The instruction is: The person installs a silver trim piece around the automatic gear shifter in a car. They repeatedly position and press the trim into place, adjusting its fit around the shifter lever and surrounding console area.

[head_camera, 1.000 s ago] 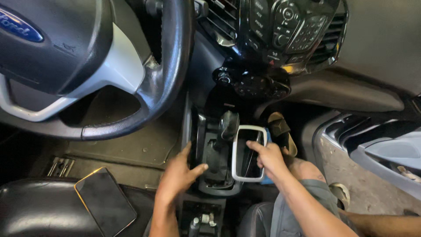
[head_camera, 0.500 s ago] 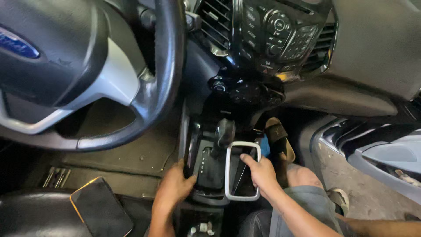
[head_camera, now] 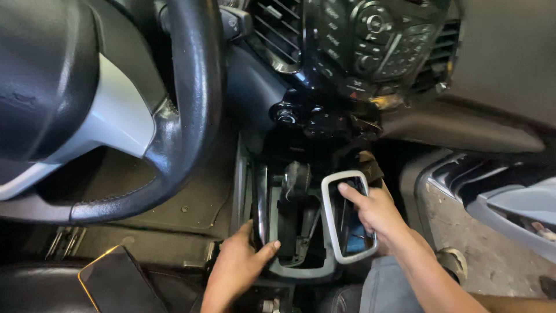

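Note:
I look down into a car's centre console. My right hand (head_camera: 376,211) grips a silver-rimmed rectangular trim bezel (head_camera: 331,215) lifted off beside the gear shifter (head_camera: 296,177), its index finger stretched over the bezel's top edge. My left hand (head_camera: 238,268) holds the left edge of the open console surround (head_camera: 259,203), thumb hooked inside. The shifter mechanism below is exposed and dark.
The steering wheel (head_camera: 191,116) fills the upper left. A phone with an orange edge (head_camera: 119,284) lies on the driver's seat. The radio panel and vents (head_camera: 370,35) sit above. The open passenger door (head_camera: 504,197) and concrete ground (head_camera: 492,255) show at right.
The view has shifted downward and closer. My right hand still holds the bezel, now with the index finger reaching over its top. My left hand has moved up onto the console's left edge.

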